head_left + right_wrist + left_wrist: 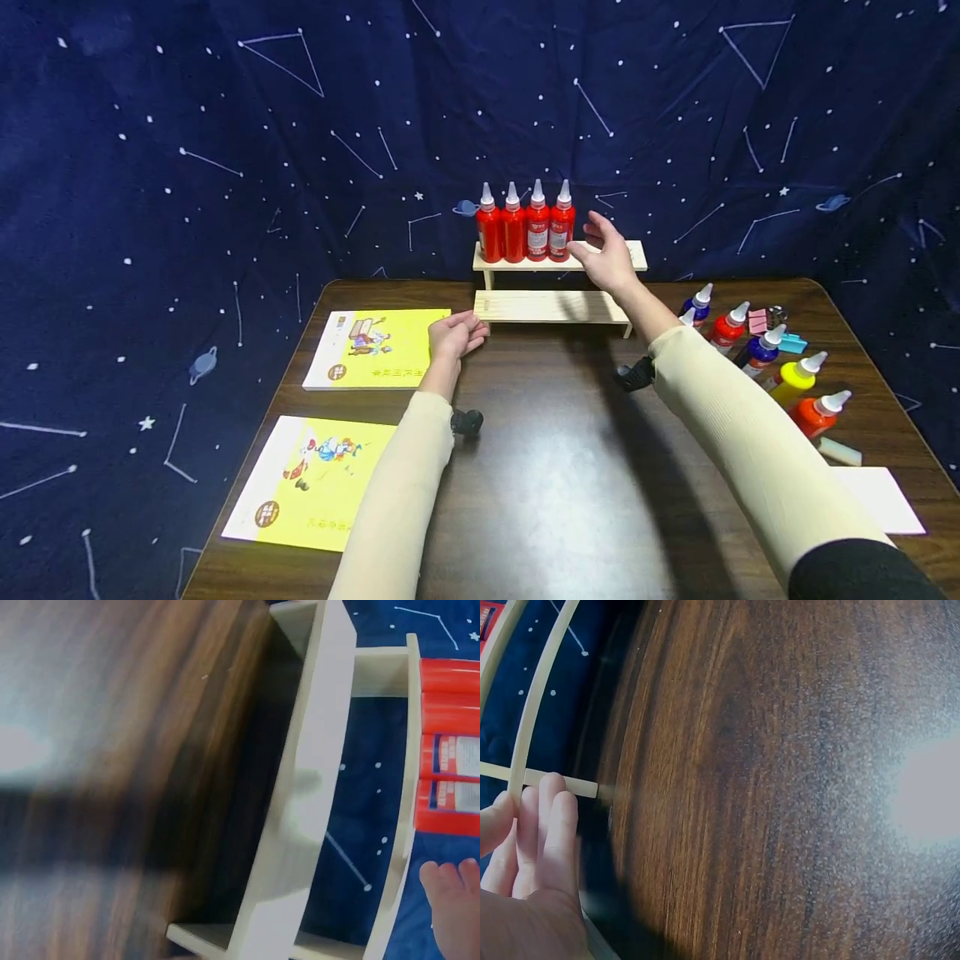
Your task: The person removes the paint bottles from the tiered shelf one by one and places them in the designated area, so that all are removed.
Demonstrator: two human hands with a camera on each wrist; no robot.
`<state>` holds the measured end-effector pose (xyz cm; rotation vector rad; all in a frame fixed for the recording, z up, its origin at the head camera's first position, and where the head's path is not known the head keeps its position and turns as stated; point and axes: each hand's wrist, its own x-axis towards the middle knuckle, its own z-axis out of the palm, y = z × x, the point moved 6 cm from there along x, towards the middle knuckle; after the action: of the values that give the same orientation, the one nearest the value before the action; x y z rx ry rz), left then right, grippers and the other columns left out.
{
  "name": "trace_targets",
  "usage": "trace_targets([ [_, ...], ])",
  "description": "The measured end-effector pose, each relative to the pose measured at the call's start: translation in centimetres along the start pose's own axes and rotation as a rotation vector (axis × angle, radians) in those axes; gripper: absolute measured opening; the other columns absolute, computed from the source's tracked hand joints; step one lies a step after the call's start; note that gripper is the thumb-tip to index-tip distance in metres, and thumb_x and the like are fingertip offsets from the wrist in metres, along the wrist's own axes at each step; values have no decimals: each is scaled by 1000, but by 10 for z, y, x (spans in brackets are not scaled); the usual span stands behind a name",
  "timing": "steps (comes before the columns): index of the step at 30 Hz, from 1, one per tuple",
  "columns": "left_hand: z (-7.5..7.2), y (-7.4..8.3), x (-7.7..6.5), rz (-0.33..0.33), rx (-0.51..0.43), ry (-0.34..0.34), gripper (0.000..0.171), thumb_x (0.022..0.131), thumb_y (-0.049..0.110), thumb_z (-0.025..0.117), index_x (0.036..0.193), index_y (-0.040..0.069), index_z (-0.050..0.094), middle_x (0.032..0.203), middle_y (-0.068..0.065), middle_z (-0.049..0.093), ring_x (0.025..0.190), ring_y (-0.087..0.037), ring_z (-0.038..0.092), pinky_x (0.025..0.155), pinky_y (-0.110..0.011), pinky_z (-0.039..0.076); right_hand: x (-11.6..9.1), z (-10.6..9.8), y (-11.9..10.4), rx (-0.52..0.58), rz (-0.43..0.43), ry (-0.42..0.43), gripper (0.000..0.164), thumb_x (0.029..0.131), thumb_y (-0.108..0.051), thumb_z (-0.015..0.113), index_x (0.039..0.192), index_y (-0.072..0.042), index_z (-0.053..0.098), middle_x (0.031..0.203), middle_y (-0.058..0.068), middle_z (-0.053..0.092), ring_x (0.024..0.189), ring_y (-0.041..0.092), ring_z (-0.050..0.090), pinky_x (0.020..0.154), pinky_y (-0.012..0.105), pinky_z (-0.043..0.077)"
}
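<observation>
A two-tier wooden shelf (551,307) stands at the back of the table. Several red paint bottles (537,232) with white pointed caps line the left part of its upper tier; their labels also show in the right wrist view. My left hand (455,335) pinches the lower tier's left end, thumb and fingers on either side of the board in the left wrist view. Over the upper tier, my right hand (606,257) is just right of the last red bottle, its fingers loosely bent. A gap separates it from that bottle in the right wrist view.
Two yellow books (397,346) lie on the left. Along the right side stand blue, red, yellow and orange bottles (797,379), near pink and blue clips (792,343), a pale block (840,452) and white paper (881,498). A starry blue cloth (300,167) hangs behind.
</observation>
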<state>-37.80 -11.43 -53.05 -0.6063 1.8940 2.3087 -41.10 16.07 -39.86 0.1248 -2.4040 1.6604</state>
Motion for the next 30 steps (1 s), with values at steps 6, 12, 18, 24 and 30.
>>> trace_targets([
  [6, 1, -1, 1, -8, 0, -3, 25, 90, 6, 66, 114, 0, 68, 101, -22, 70, 88, -27, 71, 74, -34, 59, 9, 16, 2, 99, 73, -84, 76, 92, -10, 62, 152, -2, 15, 148, 26, 34, 136, 37, 36, 114, 40, 31],
  [12, 1, -2, 2, -8, -6, -11, 25, 91, 6, 65, 115, 0, 67, 102, -22, 70, 89, -28, 71, 78, -36, 58, 10, 21, 9, 149, 154, -23, 72, 90, -14, 66, 151, -11, 28, 134, 23, 47, 121, 33, 50, 100, 36, 46],
  [18, 0, 1, 2, -10, -7, -9, 25, 91, 6, 64, 115, 0, 67, 104, -23, 69, 95, -31, 69, 80, -38, 57, 11, 21, 1, 60, 155, 107, 52, 87, -13, 70, 132, -1, 48, 120, 22, 54, 106, 29, 51, 87, 30, 46],
  [24, -1, 3, 3, 0, -4, -6, 24, 91, 6, 65, 114, 0, 68, 101, -22, 70, 92, -29, 70, 78, -36, 58, 8, 25, 0, 185, 149, 135, 47, 87, -5, 68, 125, 5, 42, 126, 22, 55, 114, 32, 56, 100, 34, 47],
  [30, -2, 1, 3, -16, 2, -15, 25, 91, 7, 65, 115, 0, 67, 99, -20, 71, 89, -26, 71, 78, -35, 58, -11, 27, 6, 307, 87, 145, 49, 87, -1, 67, 128, 6, 41, 125, 25, 58, 113, 34, 58, 98, 34, 49],
])
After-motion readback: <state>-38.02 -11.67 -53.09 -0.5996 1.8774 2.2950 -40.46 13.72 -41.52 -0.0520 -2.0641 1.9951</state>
